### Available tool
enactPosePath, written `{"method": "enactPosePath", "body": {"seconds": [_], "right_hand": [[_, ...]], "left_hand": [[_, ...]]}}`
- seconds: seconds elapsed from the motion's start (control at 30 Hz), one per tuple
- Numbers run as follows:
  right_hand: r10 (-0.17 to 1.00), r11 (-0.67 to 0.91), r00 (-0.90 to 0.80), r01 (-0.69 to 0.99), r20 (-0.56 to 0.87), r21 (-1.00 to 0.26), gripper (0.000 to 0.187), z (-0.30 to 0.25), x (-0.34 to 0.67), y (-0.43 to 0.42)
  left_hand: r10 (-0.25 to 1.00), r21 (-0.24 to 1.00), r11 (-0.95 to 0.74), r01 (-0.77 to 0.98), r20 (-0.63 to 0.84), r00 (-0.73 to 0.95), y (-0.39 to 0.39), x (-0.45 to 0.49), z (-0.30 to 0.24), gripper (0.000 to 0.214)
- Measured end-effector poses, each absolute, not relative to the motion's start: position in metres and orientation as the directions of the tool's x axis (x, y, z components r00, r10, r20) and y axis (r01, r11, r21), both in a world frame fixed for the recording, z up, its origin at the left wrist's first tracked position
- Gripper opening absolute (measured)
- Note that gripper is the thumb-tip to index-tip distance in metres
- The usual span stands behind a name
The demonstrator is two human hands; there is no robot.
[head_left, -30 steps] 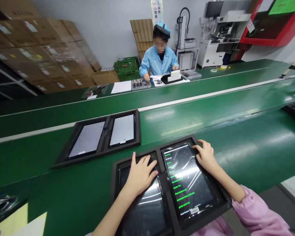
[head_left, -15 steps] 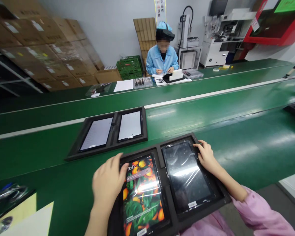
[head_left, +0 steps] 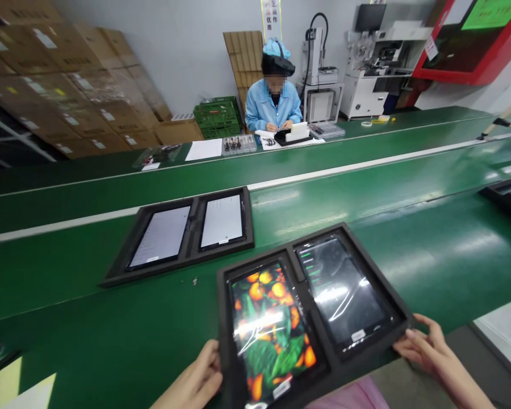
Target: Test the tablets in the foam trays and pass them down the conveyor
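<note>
Steadying a black foam tray (head_left: pixel 223 341) at its near edge, both hands sit low in view. It carries two tablets side by side: the left tablet (head_left: pixel 272 335) shows an orange-fruit wallpaper, and the right tablet (head_left: pixel 344 289) is mostly dark with a few green text lines at top. The tray lies angled on the green conveyor belt (head_left: pixel 111 307), its near end at the belt's edge. The right hand (head_left: pixel 426 346) clasps the tray's near right corner, fingers curled on the rim, fairly narrow. The left hand (head_left: pixel 193 378) is pressed to the left edge, partly cut off by the frame, so its grip can't be told. Step in hand looks like shifting the tray, not tapping screens; the next move seems to call for an even hold on both sides. Farther up the belt sits a second black tray (head_left: pixel 247 216) with two pale-screened tablets. Beyond a further belt, a co-worker (head_left: pixel 272 105) in a blue smock works at a bench, with cardboard boxes (head_left: pixel 68 96) stacked at left.
</note>
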State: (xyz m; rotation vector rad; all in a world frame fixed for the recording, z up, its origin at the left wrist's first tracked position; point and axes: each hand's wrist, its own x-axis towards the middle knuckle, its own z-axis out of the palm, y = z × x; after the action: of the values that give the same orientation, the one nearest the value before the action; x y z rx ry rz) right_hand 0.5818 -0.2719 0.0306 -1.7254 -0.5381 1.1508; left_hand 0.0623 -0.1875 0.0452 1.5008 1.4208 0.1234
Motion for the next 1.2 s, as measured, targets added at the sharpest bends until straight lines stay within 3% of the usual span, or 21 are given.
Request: {"method": "enactPosePath", "body": {"seconds": [0.1, 0.2, 0.27, 0.37, 0.43, 0.5, 0.6, 0.73, 0.8, 0.87, 0.97, 1.07, 1.2], "right_hand": [[0.73, -0.24, 0.628, -0.134, -0.27, -0.961, 0.09, 0.026, 0.592, -0.257], [0.785, -0.172, 0.609, 0.046, -0.109, -0.984, 0.095, 0.01, 0.588, -0.244], [0.809, -0.165, 0.588, 0.228, 0.0, -0.96, 0.108, -0.003, 0.581, -0.233], [0.822, -0.171, 0.54, 0.536, 0.181, -0.827, 0.143, -0.018, 0.578, -0.203], [0.838, -0.18, 0.481, 0.69, 0.259, -0.701, 0.158, -0.019, 0.584, -0.172], [0.854, -0.203, 0.438, 0.777, 0.28, -0.596, 0.161, -0.013, 0.589, -0.133], [0.867, -0.22, 0.414, 0.819, 0.279, -0.53, 0.144, 0.003, 0.582, -0.069], [0.83, -0.057, 0.357, 0.819, 0.429, -0.571, 0.095, 0.019, 0.543, -0.023], [0.876, 0.108, 0.18, 0.831, 0.447, -0.546, 0.065, 0.021, 0.524, -0.025], [0.919, 0.312, -0.13, 0.817, 0.372, -0.484, 0.038, 0.022, 0.511, -0.035], [0.863, 0.505, -0.454, 0.757, 0.222, -0.415, 0.016, 0.027, 0.505, -0.045], [0.89, 0.453, -0.378, 0.798, 0.255, -0.397, 0.01, 0.03, 0.509, -0.039], [0.919, 0.164, 0.009, 0.899, 0.393, -0.406, 0.012, 0.029, 0.534, -0.016]], "left_hand": [[0.673, 0.911, 0.104, 0.4, -0.361, 0.646, -0.168, 0.128, 0.045, 0.081], [0.652, 0.963, -0.127, 0.237, -0.099, 0.752, -0.149, 0.179, 0.035, 0.08], [0.685, 0.876, -0.363, 0.318, 0.019, 0.729, -0.131, 0.191, 0.028, 0.072], [0.78, 0.559, -0.589, 0.583, 0.205, 0.591, -0.092, 0.176, 0.021, 0.057], [0.825, 0.374, -0.557, 0.742, 0.349, 0.444, -0.061, 0.154, 0.021, 0.048], [0.854, 0.3, -0.424, 0.855, 0.446, 0.267, -0.032, 0.132, 0.026, 0.044], [0.876, 0.268, -0.192, 0.944, 0.48, 0.042, -0.006, 0.112, 0.035, 0.04], [0.885, 0.226, -0.044, 0.973, 0.461, -0.067, -0.002, 0.106, 0.038, 0.038], [0.89, 0.192, -0.012, 0.981, 0.45, -0.077, -0.004, 0.103, 0.037, 0.039], [0.905, 0.146, 0.001, 0.989, 0.421, -0.063, -0.004, 0.099, 0.037, 0.037], [0.942, 0.079, -0.034, 0.996, 0.335, 0.005, 0.003, 0.092, 0.041, 0.031], [0.97, 0.038, -0.096, 0.995, 0.226, 0.085, 0.013, 0.089, 0.048, 0.027], [0.97, 0.008, -0.136, 0.991, 0.206, 0.131, 0.017, 0.094, 0.051, 0.028]]}}
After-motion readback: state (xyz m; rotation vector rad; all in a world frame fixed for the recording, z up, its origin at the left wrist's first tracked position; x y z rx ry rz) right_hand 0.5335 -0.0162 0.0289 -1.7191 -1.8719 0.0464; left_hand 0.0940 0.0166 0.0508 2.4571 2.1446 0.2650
